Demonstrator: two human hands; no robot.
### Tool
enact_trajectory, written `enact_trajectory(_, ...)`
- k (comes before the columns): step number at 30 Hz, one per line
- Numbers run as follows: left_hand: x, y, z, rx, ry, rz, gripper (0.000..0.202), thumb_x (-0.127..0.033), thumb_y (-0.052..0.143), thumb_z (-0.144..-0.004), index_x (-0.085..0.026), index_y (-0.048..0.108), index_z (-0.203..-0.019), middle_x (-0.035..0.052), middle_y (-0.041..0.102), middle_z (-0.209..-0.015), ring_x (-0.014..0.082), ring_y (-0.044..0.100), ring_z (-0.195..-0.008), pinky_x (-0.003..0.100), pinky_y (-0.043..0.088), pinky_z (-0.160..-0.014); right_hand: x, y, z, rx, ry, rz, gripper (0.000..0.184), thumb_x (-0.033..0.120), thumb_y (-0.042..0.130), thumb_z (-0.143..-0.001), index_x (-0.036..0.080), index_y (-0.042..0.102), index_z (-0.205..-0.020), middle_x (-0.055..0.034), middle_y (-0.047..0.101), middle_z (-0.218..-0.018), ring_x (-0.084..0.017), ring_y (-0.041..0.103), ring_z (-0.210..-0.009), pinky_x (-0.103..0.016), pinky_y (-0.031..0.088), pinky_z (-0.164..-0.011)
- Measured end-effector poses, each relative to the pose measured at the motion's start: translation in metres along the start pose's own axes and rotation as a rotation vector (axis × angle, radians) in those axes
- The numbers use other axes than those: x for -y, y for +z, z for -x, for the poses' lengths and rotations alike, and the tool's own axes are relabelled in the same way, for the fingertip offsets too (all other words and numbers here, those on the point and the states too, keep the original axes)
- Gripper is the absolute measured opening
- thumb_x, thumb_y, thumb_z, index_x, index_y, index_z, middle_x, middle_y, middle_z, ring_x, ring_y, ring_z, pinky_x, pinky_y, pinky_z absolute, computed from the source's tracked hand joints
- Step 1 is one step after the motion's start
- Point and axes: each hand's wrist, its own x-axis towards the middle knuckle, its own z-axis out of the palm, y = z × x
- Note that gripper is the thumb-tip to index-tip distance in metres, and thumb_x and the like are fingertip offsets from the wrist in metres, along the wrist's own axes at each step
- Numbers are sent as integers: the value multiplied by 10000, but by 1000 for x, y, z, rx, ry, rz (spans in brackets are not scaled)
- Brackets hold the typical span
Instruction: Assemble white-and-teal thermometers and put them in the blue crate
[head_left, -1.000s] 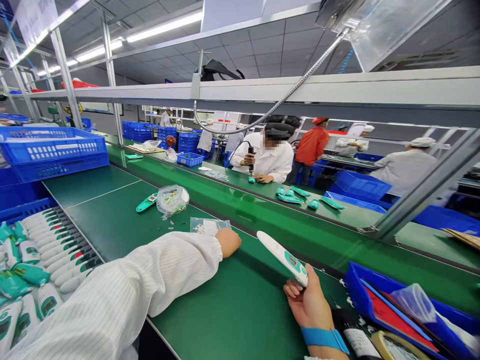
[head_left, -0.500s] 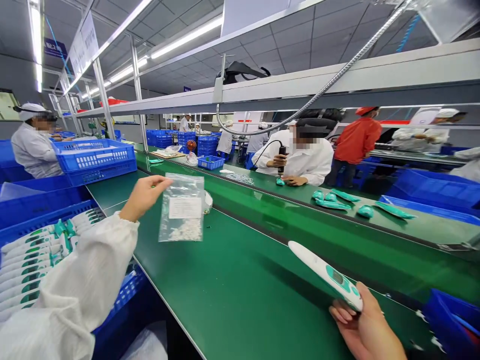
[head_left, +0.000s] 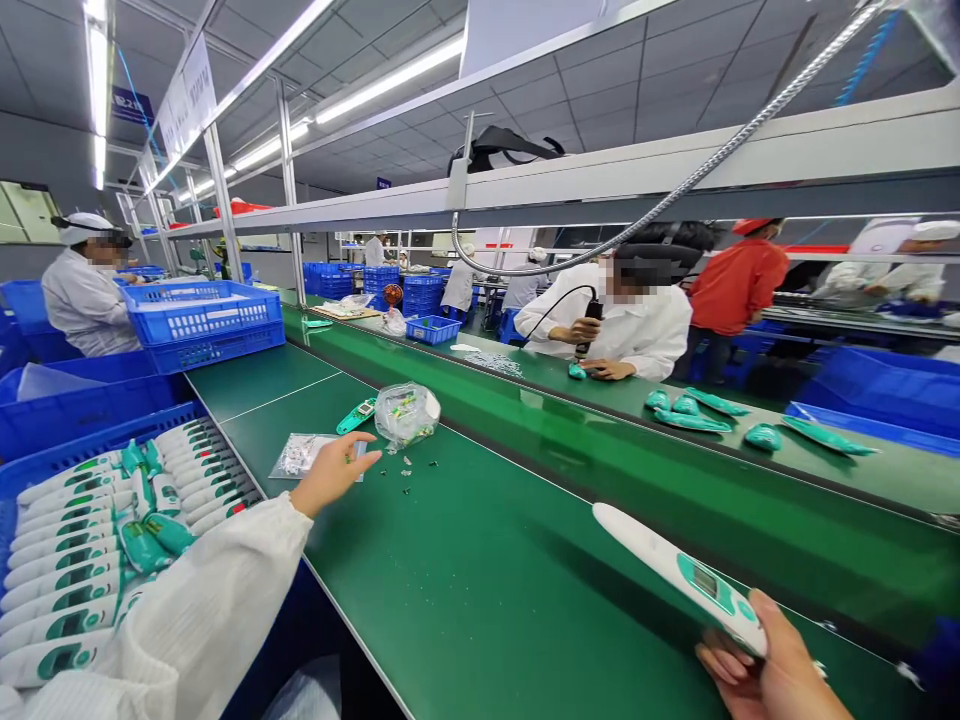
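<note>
- Small bag (head_left: 304, 456) of white parts lies set down on the table (head_left: 480, 640), just beside the left hand (head_left: 334, 473).
- Left fingers (head_left: 358, 447) spread, empty; contact with the bag hard to tell.
- Right fingers (head_left: 720, 660) grip a white thermometer (head_left: 660, 555) above the table.

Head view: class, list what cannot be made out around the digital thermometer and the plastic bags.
Digital thermometer: display reading too small; the fingers hide its end.
Right hand: cut off by the bottom edge.
Flat plastic bag: contents too small; left hand covers a corner.
Crumpled clear bag: plastic glare blurs contents.
</note>
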Motion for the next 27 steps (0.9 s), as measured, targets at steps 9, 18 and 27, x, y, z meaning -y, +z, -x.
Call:
enact_trajectory(9, -72, 110, -97, 300, 75, -174, 254, -319, 472, -832, -120, 526, -980, 39, 567, -869, 128, 546, -763, 295, 462, -695, -2, -5, 5, -15, 14, -72, 367, 406, 639, -666, 188, 360, -572, 81, 284, -415, -45, 249, -330, -152, 261, -266)
enact_trajectory(18, -68, 141, -122, 347, 150, -548, 304, -302, 483, -831, -135, 491, -1084, 84, 495, -1110, 199, 494, -995, 400, 440, -824, 1, -9, 6, -54, 102, -13, 390, 466, 633, -657, 191, 369, -574, 72, 273, -442, -54, 252, -360, -164, 306, -285)
enact_trajectory(27, -71, 131, -114, 421, 140, -603, 299, -271, 509, -819, -128, 496, -1082, 88, 496, -1115, 200, 499, -997, 389, 457, -811, 1, -5, 8, -72, 73, -22, 352, 434, 632, -666, 193, 387, -588, 72, 290, -452, -51, 255, -355, -156, 306, -284)
